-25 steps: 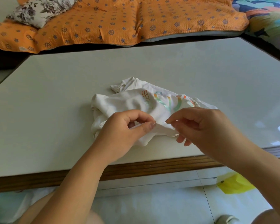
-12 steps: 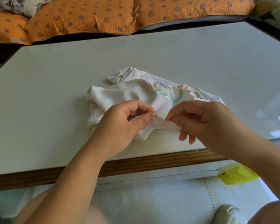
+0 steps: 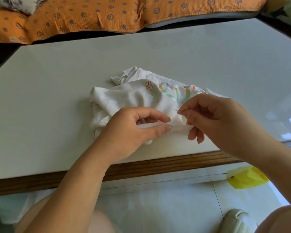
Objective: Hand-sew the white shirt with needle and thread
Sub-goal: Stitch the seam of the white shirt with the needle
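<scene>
The left hand [image 3: 136,125] lies palm-down near the front edge of the pale grey bench [image 3: 57,81], forearm angled in from the lower left. Its grip is closed, with thumb and forefinger pinching a raised fold of the crumpled white cotton shirt with pastel lettering [image 3: 124,98]. The shirt rests on the bench, mostly behind both hands. The right hand [image 3: 213,118] is curled, thumb and forefinger pinching the thin metal needle [image 3: 175,111], tip pointing left, just above the fold. Its lower fingers touch the fold's end. Half a second ago this pinch sat at the fold; it now stands higher. The thread cannot be made out.
</scene>
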Tool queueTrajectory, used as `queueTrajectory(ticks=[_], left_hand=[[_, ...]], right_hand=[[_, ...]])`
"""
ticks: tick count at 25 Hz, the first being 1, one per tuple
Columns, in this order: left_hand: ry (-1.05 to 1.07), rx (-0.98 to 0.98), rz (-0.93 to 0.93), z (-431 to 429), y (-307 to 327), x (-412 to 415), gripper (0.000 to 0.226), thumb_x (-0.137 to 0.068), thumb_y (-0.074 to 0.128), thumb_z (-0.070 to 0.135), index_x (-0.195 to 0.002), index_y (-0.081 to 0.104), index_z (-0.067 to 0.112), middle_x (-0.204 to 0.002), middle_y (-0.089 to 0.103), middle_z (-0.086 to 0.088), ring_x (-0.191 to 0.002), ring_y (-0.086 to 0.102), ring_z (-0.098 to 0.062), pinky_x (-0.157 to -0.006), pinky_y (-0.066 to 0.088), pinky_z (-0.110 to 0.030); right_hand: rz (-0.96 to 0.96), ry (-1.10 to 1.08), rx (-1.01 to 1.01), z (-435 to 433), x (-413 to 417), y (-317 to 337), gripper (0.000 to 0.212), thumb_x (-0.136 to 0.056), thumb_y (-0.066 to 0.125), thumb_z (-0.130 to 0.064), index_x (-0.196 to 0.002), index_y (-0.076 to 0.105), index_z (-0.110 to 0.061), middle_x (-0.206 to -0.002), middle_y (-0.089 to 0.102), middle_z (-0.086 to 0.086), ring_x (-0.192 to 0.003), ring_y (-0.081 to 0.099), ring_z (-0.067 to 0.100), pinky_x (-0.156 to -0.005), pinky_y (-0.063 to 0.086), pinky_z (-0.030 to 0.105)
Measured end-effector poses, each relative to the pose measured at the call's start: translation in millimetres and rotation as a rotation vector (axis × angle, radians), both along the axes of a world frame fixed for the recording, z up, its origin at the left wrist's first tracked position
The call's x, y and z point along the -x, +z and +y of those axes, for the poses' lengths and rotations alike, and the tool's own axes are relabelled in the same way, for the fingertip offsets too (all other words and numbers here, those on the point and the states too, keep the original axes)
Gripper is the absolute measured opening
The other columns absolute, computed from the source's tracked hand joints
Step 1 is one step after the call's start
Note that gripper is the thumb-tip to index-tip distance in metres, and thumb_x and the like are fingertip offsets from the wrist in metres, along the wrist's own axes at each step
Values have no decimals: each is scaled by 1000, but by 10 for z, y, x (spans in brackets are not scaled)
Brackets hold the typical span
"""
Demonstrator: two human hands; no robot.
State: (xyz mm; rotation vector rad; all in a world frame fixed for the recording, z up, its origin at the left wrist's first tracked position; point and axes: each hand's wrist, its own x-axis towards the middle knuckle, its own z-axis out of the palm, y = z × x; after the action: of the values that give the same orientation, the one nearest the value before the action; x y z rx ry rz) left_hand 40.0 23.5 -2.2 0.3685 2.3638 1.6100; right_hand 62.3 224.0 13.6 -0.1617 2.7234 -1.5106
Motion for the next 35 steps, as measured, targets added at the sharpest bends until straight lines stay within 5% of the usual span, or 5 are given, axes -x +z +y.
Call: queueTrajectory(ticks=[7,14,25,30,35], left_hand=[[9,25,25,1,-28,2,10,-81,75,25,-82,77,35,-87,75,8,-85,67,-12,-72,49,-12],[-31,-7,-13,74,-9,-18,7,-69,76,39,-77,77,38,-71,72,21,-70,62,10,-66,42,-6],[23,-43,30,15,-40,-4,4,-75,76,33,-78,78,32,-88,73,-5,-89,66,-27,-72,55,-22],[18,-23,42,5,-34,-8,17,-70,72,44,-82,77,34,-88,74,-3,-91,65,-29,-80,54,-32],[24,-25,25,-1,-29,-6,16,-70,72,42,-81,78,32,-88,74,2,-90,67,-22,-78,55,-26]], right_hand=[[52,25,-76,-1,-41,15,19,-90,58,-16,-84,67,-31,-60,67,-7,-48,60,1,-51,43,6],[79,9,-78,6,-43,3,15,-86,54,-26,-84,66,-35,-60,67,-10,-51,62,3,-56,48,12],[137,79,-181,21,-57,5,19,-90,62,-15,-83,68,-32,-78,65,-16,-56,63,1,-62,50,17],[160,110,-198,28,-49,-17,19,-88,62,-17,-82,69,-34,-73,64,-11,-57,64,4,-61,50,20],[150,131,-192,35,-51,-9,19,-87,59,-17,-83,69,-34,-76,64,-12,-57,65,3,-62,49,17]])
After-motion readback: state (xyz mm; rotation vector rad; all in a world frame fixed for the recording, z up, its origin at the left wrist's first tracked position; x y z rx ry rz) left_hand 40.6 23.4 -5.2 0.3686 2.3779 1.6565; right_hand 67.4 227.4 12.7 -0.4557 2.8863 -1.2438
